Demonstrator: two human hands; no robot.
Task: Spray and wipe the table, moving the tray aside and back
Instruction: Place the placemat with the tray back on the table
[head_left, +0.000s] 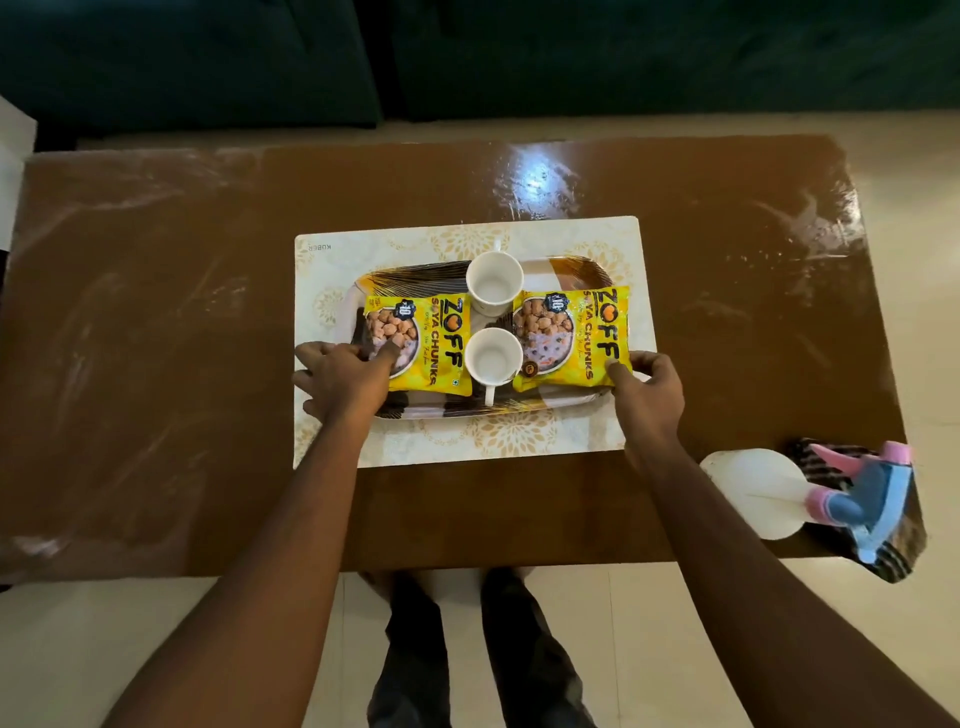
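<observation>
Grip at both short ends: left hand (343, 379) and right hand (649, 389) each hold the rim of the tray (545, 404), thumbs on top. It sits on a placemat (467, 444) in the middle of the table (156, 312), long axis left-right, dead ahead, equally near both hands.

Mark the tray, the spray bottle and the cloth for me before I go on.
tray (441, 408): head view, on its bare near rim.
spray bottle (753, 491): head view, on its white body.
cloth (904, 552): head view, on its striped near corner.
</observation>
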